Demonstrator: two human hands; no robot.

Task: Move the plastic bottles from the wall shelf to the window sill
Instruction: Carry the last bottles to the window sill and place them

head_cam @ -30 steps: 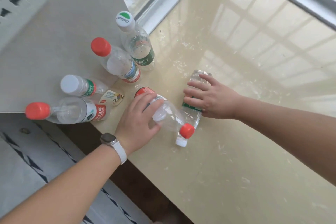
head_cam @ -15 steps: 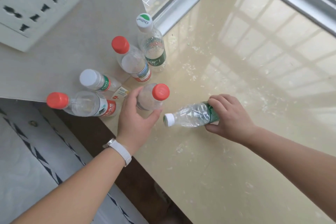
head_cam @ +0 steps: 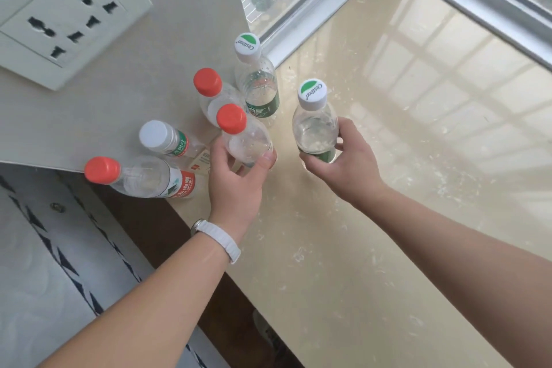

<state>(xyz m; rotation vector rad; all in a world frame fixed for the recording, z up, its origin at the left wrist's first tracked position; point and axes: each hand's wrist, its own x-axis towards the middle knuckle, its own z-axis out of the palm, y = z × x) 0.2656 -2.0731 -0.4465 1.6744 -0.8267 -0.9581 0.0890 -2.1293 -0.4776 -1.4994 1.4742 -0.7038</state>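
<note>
Both held bottles now stand upright, where half a second ago the right one lay tipped on its side. The left hand (head_cam: 239, 170) is wrapped round the lower body of a red-capped bottle (head_cam: 248, 140). The right hand (head_cam: 343, 164) is clamped round the green-labelled base of a green-and-white-capped bottle (head_cam: 315, 128). Each is gripped low, probably so it can be stood on the window sill (head_cam: 403, 203) just beside the four other bottles (head_cam: 260, 89) gathered by the wall. Whether either base touches the sill cannot be told from above. Both held bottles are clear and thin-walled with droplets inside. They look nearly empty, so they are likely light and easy to tip.
</note>
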